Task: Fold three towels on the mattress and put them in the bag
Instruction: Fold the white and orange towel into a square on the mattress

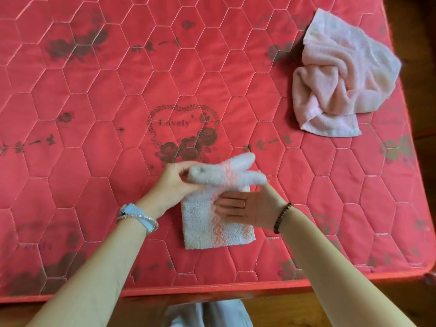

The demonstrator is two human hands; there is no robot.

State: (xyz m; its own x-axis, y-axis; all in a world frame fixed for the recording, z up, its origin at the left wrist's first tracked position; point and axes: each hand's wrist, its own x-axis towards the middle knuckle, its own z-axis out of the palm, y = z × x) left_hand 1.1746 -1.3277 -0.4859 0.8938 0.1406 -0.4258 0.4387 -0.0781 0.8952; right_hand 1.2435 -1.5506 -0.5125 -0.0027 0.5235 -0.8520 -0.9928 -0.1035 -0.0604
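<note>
Red quilted mattress (94,102) with hexagon stitching and a dark "Lovely" heart print fills the view, wooden floor at the near edge. White towel (203,223) with an orange patterned stripe lies near the front edge, half folded: left hand (172,185) pinches its far end, lifted and blurred, above the lower part, while right hand (247,208) lies flat, fingers spread, pressing the lower layer. Crumpled pink towel (339,74) sits well apart at the far right corner.

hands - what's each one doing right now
Left hand: closed, pinching the white towel's far end, lifted.
Right hand: open, flat on the towel.
</note>
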